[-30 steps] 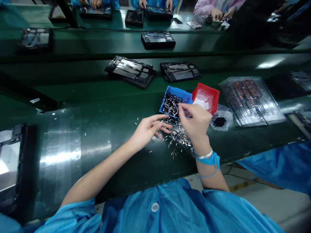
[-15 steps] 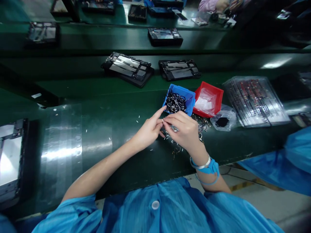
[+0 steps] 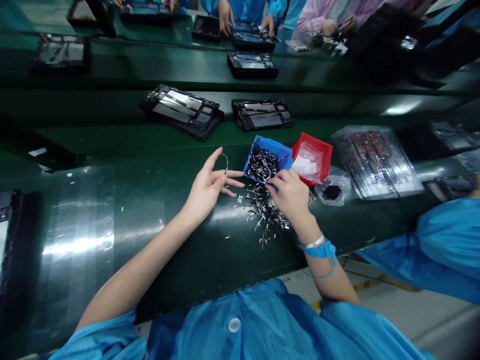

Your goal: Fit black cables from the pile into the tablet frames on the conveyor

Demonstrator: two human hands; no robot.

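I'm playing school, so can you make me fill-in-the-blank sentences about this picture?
The right hand touches the ___ bin of small parts.
The left hand holds a thin wire piece over the ___ table.
Beside that bin sits a ___ tray.
The blue strap circles the ___ wrist.
Missing words: blue, green, red, right.

Logged: blue bin (image 3: 285,153) | red bin (image 3: 323,145) | dark green bench (image 3: 150,205) | blue smock (image 3: 262,335) | blue wrist strap (image 3: 322,250) | black-and-silver loose parts (image 3: 262,210) | red-speckled clear tray (image 3: 408,182)

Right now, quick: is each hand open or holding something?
Left hand: open, thin wire piece at its fingertips.
Right hand: closed at blue bin; contents cannot be told.
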